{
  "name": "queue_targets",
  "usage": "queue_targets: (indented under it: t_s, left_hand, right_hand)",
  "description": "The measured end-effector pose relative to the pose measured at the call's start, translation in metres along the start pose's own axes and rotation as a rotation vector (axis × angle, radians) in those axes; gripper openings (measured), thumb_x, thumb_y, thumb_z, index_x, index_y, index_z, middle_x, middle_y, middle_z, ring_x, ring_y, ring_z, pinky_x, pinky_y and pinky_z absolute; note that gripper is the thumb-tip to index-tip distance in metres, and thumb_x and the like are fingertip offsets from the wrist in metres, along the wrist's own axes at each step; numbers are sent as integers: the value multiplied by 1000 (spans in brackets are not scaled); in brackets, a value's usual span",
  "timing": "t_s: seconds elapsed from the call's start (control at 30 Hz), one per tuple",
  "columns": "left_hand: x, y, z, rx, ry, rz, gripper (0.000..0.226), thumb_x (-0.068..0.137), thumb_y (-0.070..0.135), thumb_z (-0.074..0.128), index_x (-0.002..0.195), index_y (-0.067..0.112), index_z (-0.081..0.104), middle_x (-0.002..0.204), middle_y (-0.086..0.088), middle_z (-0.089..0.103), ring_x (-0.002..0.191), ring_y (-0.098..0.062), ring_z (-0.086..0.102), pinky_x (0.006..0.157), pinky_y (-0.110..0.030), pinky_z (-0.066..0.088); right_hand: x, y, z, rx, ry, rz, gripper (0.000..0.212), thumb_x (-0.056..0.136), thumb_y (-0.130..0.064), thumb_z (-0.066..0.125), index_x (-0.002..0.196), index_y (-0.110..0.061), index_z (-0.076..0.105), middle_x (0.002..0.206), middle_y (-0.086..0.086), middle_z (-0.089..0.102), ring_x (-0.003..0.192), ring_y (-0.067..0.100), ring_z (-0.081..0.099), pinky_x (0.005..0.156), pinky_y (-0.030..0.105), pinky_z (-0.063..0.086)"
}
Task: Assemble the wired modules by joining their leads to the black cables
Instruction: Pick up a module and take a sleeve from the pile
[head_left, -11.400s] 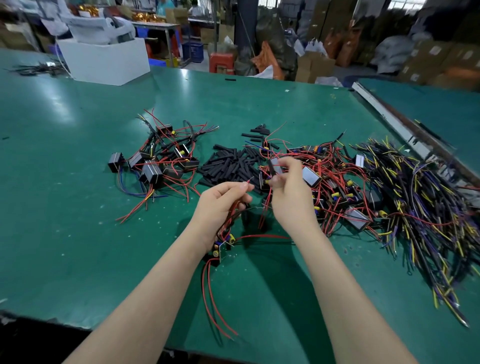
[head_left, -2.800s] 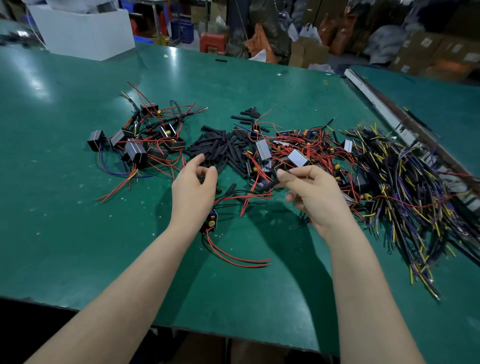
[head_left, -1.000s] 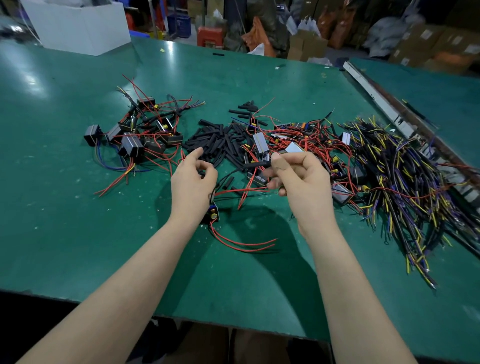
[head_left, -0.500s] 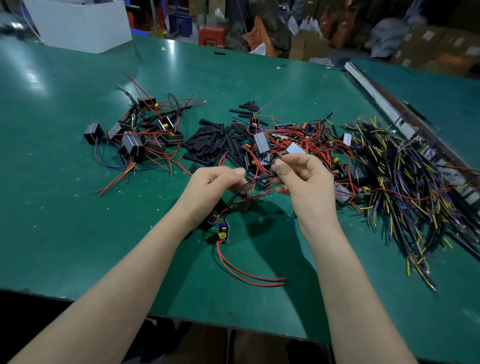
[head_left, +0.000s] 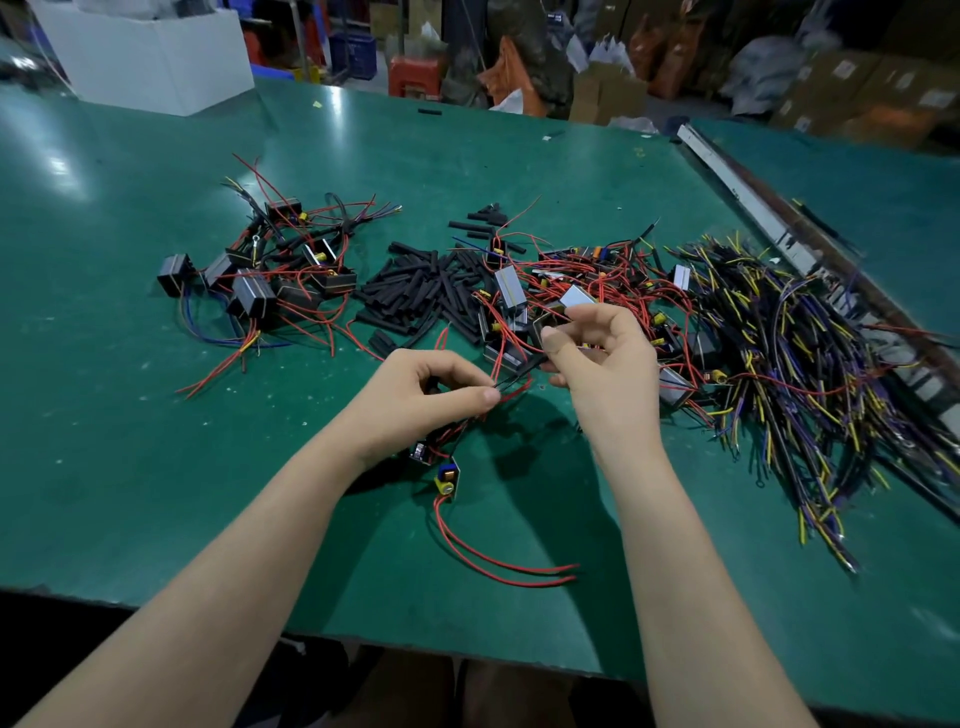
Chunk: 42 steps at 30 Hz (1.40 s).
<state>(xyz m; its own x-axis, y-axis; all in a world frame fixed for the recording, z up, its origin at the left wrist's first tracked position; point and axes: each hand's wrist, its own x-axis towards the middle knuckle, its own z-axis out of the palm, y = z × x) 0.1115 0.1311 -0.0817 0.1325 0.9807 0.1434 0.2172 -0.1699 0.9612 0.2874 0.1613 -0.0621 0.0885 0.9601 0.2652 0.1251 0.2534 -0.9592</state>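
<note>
Frame centre: the left hand pinches a red lead and thin black cable whose other end the right hand pinches, the small module dangling below; slack grip would probably let the join separate or snag the wire pile.

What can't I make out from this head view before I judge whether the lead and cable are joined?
- The join itself: the left hand pinches the red leads and its fingertips cover the ends.
- The black cable: too thin to see its tip; the right hand hides the rest.
- The module under the left hand: small, partly behind the wrist.
- The cable pile: runs off the right edge.
</note>
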Motion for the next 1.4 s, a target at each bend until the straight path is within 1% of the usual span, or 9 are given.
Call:
queue_targets:
  t_s: [0.1,0.27,0.47,0.6,0.67,0.8,0.9,1.23,1.4]
  left_hand:
    - [3,-3,1,18,36,8,10,80,18,75,73,25,73,64,9,67,58,0,53,57,-11,41]
    - [5,-6,6,-7,95,39,9,86,15,68,80,21,71,56,15,63,47,6,48,49,-8,38]
    - [8,-9,5,68,156,84,10,86,21,66,80,23,58,63,13,61,52,6,47,53,-11,40]
    - [6,-9,4,49,186,101,22,84,19,67,82,22,45,84,-16,62,65,-10,47,59,-18,41]
    - [6,-10,5,25,179,115,24,84,17,67,81,21,43,82,-5,64,66,-7,49,60,-15,42]
    - [8,-12,5,-28,171,118,30,82,14,68,80,19,39,78,3,61,66,-2,50,65,-15,43]
    - [9,-13,4,-65,149,116,34,75,28,69,80,19,36,74,9,61,67,-4,51,65,-20,44]
    - [7,-10,2,-30,57,57,42,73,46,71,80,20,40,70,5,66,64,-9,53,64,-27,44]
    - [6,-9,-2,-12,-64,47,32,77,8,77,74,18,46,74,2,69,67,-9,58,67,-23,46]
  right_hand:
    - [0,-1,1,152,1,65,15,90,-10,66,92,-23,59,83,-6,66,68,0,64,56,17,50]
    - [0,-2,5,227,-116,120,16,97,-11,54,100,-21,66,82,-10,73,70,4,67,55,14,47]
    - [-2,-2,8,198,-130,82,13,93,-16,62,102,-26,63,77,-14,73,66,1,66,55,11,44]
    - [-4,-4,9,209,-122,62,26,91,-18,65,114,-22,55,73,-16,71,60,-3,61,57,7,43]
    - [-5,-4,10,179,-131,57,33,90,-20,67,118,-23,52,76,-15,71,60,0,60,59,9,43]
    - [-4,-3,16,211,-172,99,23,89,-19,68,108,-24,57,77,-13,71,56,1,56,56,11,43]
    - [-5,-1,19,217,-228,122,7,90,-16,65,95,-22,66,73,-13,71,52,-5,52,50,11,40]
    - [-4,3,17,184,-222,60,12,92,-13,62,94,-23,69,78,-10,68,56,-7,53,55,7,40]
    - [0,3,11,174,-155,83,13,94,-10,59,96,-19,69,72,-13,67,53,-6,53,51,6,39]
